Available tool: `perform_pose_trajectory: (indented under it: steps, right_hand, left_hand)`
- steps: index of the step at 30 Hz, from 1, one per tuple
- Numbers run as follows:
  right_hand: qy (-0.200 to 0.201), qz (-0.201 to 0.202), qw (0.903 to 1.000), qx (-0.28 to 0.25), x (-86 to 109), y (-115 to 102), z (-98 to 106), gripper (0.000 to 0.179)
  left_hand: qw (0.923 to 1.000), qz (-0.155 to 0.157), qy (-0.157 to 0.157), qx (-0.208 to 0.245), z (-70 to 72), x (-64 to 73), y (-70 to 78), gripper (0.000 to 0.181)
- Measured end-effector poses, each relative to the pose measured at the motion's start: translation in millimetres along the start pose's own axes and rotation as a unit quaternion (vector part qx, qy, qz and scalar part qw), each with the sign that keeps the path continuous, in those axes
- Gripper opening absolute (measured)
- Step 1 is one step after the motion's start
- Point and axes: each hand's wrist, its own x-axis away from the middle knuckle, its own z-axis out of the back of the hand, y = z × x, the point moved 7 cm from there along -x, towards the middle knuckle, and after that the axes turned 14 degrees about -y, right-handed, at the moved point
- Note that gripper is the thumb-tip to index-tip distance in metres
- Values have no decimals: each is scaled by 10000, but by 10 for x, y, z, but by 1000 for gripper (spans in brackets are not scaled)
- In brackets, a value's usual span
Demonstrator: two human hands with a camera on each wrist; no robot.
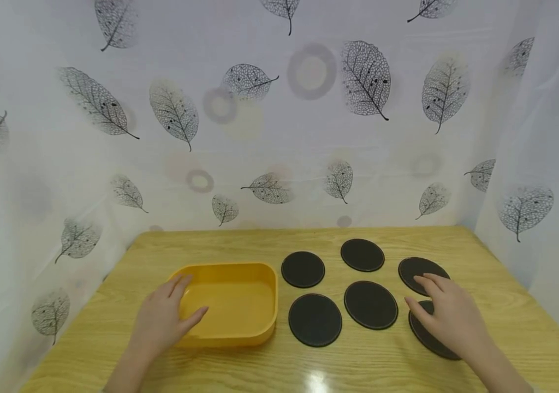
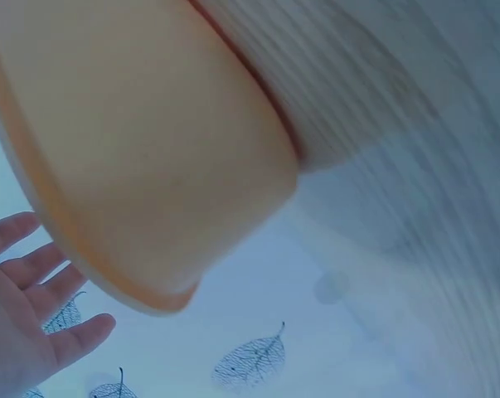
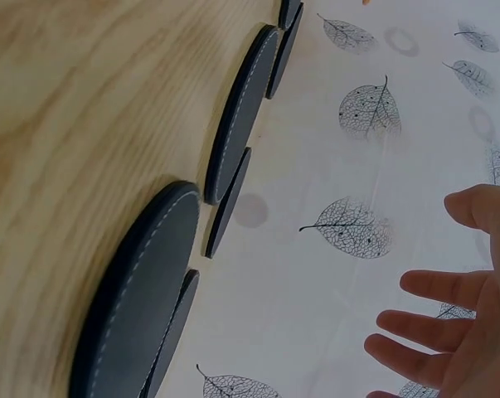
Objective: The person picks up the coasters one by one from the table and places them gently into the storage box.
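Note:
A yellow, rounded rectangular basin (image 1: 230, 305) stands on the left part of the table. My left hand (image 1: 164, 316) is over its left rim, fingers spread and holding nothing; the left wrist view shows the basin's outer wall (image 2: 167, 149) beside those fingers. To the right of the basin lie several round black coasters (image 1: 315, 320) with stitched edges, flat in two rows. Above the two rightmost coasters hovers my right hand (image 1: 449, 314), fingers apart and nothing in its grasp. It partly hides the near right coaster (image 1: 432, 341). In the right wrist view a coaster (image 3: 142, 290) lies well away from the fingertips.
The light wood table (image 1: 240, 371) carries the basin and coasters. A white curtain (image 1: 279, 136) with a leaf print rises behind it and along both sides.

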Motion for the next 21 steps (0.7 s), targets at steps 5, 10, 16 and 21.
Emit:
perform_pose_trajectory:
  steps: [5, 10, 16, 21]
  right_hand:
    - [-124, -174, 9998, 29, 91, 121, 0, 41]
    - [-380, -385, 9985, 41, 160, 243, -34, 42]
    - [-927, -674, 9932, -224, 167, 398, -126, 45]
    - [-1720, -941, 9792, -519, 168, 527, -256, 54]
  left_hand:
    - [9998, 7, -188, 21, -41, 36, -72, 73]
    - [9985, 97, -545, -30, -96, 49, -128, 82]
    - [9933, 302, -1117, 16, -169, 55, -211, 94]
    - [9901, 223, -1374, 180, -222, 63, -258, 95]
